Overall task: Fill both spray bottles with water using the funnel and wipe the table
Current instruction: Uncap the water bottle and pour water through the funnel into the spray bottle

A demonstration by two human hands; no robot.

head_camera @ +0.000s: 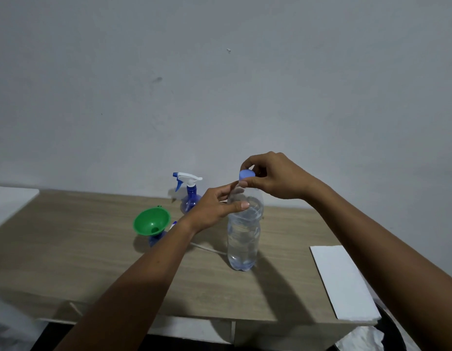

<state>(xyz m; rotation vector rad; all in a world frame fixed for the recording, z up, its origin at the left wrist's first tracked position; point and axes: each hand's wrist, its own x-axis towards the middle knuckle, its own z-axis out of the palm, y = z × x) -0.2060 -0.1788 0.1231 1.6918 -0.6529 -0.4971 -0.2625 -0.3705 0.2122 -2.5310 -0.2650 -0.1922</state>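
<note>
A clear plastic water bottle point(242, 239) stands upright on the wooden table point(93, 262), about three quarters full. My left hand point(217, 206) grips its shoulder. My right hand point(273, 176) pinches the bottle's blue cap point(246, 174) at the neck. Behind my left hand stands a blue spray bottle point(189, 198) with its white trigger head on. A green funnel point(151, 221) sits in the neck of a second blue spray bottle point(155, 239), left of my left arm. That bottle's loose spray head point(173, 224) with its thin tube lies beside it, mostly hidden by my arm.
A white folded cloth or paper point(344, 282) lies at the table's right front edge. A white surface point(9, 201) adjoins the table at the far left. A grey wall rises behind. Crumpled white material point(361, 340) lies below the table at the right.
</note>
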